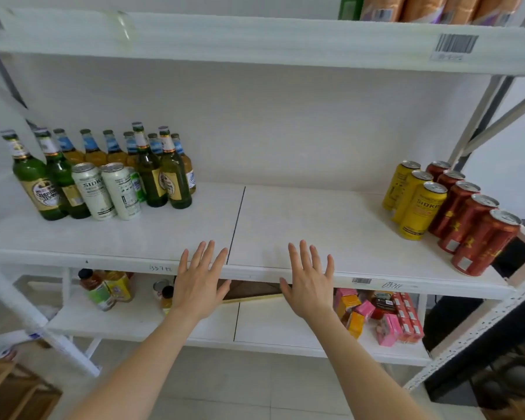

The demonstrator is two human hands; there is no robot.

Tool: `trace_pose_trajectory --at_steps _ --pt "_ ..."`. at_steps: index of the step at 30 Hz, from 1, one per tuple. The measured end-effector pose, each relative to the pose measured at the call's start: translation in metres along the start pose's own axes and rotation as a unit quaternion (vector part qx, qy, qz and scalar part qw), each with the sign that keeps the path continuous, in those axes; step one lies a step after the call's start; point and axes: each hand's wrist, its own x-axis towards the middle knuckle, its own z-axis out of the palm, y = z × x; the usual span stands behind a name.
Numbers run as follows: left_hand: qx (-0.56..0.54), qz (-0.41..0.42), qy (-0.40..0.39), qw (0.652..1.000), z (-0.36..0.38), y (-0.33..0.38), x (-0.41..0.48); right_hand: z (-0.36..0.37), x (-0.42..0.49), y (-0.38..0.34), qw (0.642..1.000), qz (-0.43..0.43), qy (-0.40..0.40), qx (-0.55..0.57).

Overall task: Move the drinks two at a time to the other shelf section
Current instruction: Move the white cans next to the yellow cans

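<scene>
A white shelf (285, 225) is split by a dark seam into a left and a right section. On the left section stand several green beer bottles (34, 183), amber bottles with blue neck labels (91, 147) behind them, and two white cans (106, 192). At the far right of the right section stand three yellow cans (419, 207) and a row of several red cans (473, 237). My left hand (199, 283) and my right hand (308, 283) hover flat, fingers spread, over the shelf's front edge near the seam, both holding nothing.
A lower shelf (255, 328) holds juice bottles (100, 292) at the left and pink and orange cartons (388, 316) at the right. An upper shelf (255, 40) runs overhead with packages at its right. A wooden crate (12, 389) sits on the floor at the lower left.
</scene>
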Motion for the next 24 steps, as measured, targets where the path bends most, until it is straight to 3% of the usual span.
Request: trace_pose_trajectory --at_steps 12,24 --pt "-0.014 -0.032 -0.045 0.998 0.007 -0.134 0.011 0.021 0.064 -0.126 1.0 -0.004 0.022 -0.015" --pt "-0.016 -0.03 -0.026 0.999 0.004 -0.318 -0.009 0.025 0.094 -0.301 0.999 0.004 0.034 -0.012"
